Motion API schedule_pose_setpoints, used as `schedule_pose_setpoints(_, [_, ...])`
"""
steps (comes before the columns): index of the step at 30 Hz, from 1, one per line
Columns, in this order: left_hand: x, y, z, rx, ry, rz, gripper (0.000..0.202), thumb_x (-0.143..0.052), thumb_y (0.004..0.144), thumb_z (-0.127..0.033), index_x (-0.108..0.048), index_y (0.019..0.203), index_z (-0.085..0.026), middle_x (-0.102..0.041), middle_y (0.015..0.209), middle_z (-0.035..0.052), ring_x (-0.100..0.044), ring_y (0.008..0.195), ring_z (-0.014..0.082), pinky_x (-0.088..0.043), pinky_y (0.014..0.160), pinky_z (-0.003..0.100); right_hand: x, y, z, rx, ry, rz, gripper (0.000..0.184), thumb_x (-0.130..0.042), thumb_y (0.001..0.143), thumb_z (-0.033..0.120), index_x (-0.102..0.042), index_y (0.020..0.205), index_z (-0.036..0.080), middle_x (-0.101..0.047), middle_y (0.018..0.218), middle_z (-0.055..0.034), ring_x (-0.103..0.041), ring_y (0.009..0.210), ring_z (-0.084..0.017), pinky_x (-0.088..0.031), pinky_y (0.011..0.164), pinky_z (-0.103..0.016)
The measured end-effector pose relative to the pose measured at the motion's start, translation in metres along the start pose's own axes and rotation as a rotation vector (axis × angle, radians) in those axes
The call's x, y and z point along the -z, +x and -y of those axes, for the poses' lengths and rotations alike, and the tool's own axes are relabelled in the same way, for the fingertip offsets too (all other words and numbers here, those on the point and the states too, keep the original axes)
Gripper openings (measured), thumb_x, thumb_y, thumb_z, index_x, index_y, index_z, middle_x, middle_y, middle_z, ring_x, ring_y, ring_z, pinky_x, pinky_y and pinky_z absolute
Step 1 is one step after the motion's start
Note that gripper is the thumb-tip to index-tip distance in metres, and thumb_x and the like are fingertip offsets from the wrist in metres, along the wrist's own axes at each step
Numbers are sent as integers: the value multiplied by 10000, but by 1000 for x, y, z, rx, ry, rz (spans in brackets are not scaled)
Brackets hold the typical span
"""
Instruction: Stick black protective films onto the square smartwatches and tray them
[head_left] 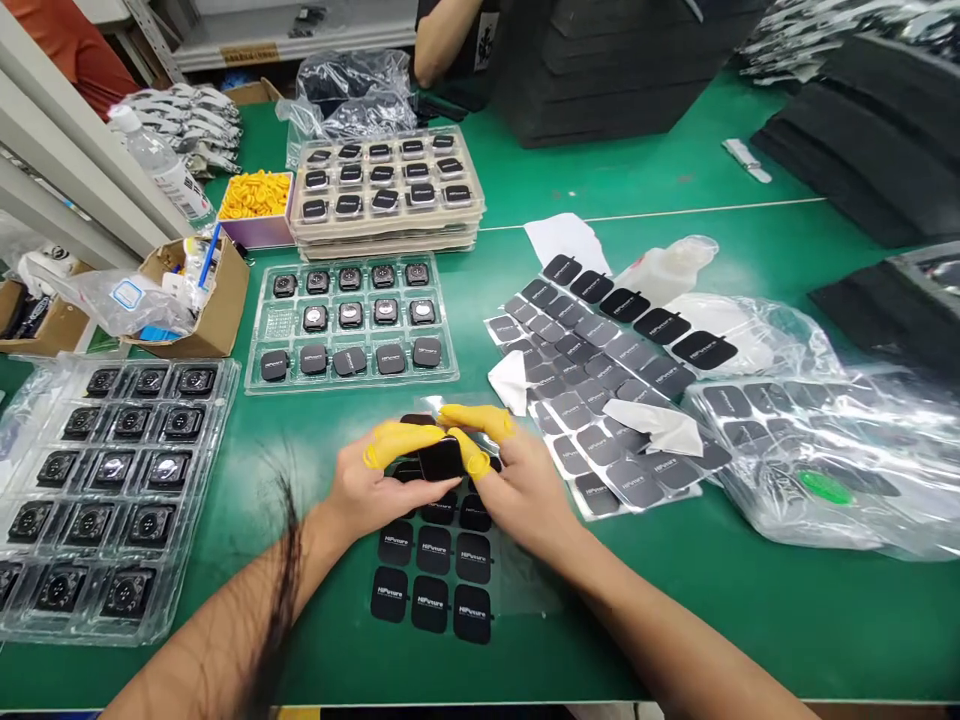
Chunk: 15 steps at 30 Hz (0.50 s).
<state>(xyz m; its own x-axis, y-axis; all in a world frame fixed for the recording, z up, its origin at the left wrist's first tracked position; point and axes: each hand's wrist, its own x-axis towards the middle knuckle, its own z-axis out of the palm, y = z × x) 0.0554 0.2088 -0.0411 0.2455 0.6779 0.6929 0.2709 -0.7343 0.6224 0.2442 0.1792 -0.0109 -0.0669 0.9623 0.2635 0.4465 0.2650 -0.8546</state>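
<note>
Between both hands is a black square smartwatch body (pixel 441 459), its glossy face turned up. My left hand (pixel 375 478) grips it from the left, with a yellow finger cot on the index finger. My right hand (pixel 510 475) holds its right side, with yellow cots on the thumb and a finger. Below the hands lies a clear sheet of black HiFuture screen stickers (pixel 433 550), partly covered by the hands. Beyond them, a clear tray (pixel 352 386) holds watch bodies, the front row bearing HiFuture stickers; one compartment at its left shows no watch.
Left stands another clear tray (pixel 169 600) of watches. Stacked trays (pixel 386 235), a box of yellow finger cots (pixel 259 232) and a cardboard box (pixel 225 310) are behind. Sticker sheets (pixel 577 400), paper scraps (pixel 660 428) and a plastic bag (pixel 795 500) lie right. Another person's arm (pixel 442 40) shows at the back.
</note>
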Motion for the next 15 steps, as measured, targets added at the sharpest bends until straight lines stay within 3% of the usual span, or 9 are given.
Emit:
schedule_pose_setpoints(3, [2,5,-2,-95,40,23,560,-914,655,-257,-674,1158,-210,-774,1001,59,-759,917,210,-651,839,320,1,0,1,-149,222,54,240,-611,939,281,-648,1175,268,-758,1063,-28,-726,934,-191,-585,875,-365])
schedule_pose_setpoints(9, [5,14,-3,-176,89,45,594,-908,660,-196,-652,1196,-181,-756,1023,83,-741,990,231,-645,884,365,12,5,1,-278,124,26,151,-580,912,273,-702,997,247,-755,998,-38,-707,936,-219,-551,873,-396])
schedule_pose_setpoints(12, [4,13,-1,-174,92,34,596,-903,667,-191,-650,1207,-195,-755,1022,70,-745,973,221,-648,871,355,8,5,2,-336,274,114,165,-560,930,337,-665,1005,233,-720,995,-51,-699,900,-207,-552,842,-382])
schedule_pose_setpoints(15, [4,12,-2,-132,52,46,609,-905,662,-187,-651,1215,-210,-752,1061,71,-744,983,218,-645,884,363,3,5,0,-369,349,116,202,-629,883,400,-644,984,226,-688,967,-51,-680,870,-206,-544,821,-376])
